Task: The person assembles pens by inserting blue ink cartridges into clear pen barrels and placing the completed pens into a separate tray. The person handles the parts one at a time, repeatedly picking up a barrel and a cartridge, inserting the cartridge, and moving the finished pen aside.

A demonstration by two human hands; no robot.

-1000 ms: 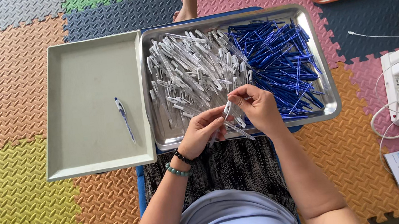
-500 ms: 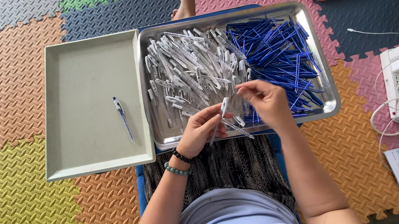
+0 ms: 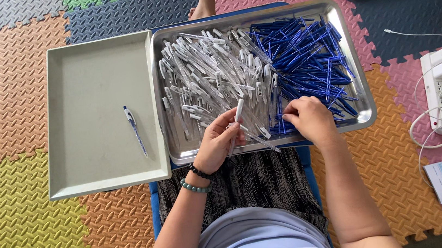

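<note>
My left hand (image 3: 217, 141) grips a clear pen barrel (image 3: 236, 122) over the steel tray's (image 3: 363, 92) near edge; my right hand (image 3: 308, 119) pinches among the tray's blue refills (image 3: 307, 60).

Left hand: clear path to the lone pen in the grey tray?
Probably yes. The left hand holds a clear barrel, but only the low tray walls lie between it and the assembled pen in the grey tray.

Bright, even light, soft shadows, sharp focus, with mild glare on the metal tray (image 3: 356, 79).
</note>
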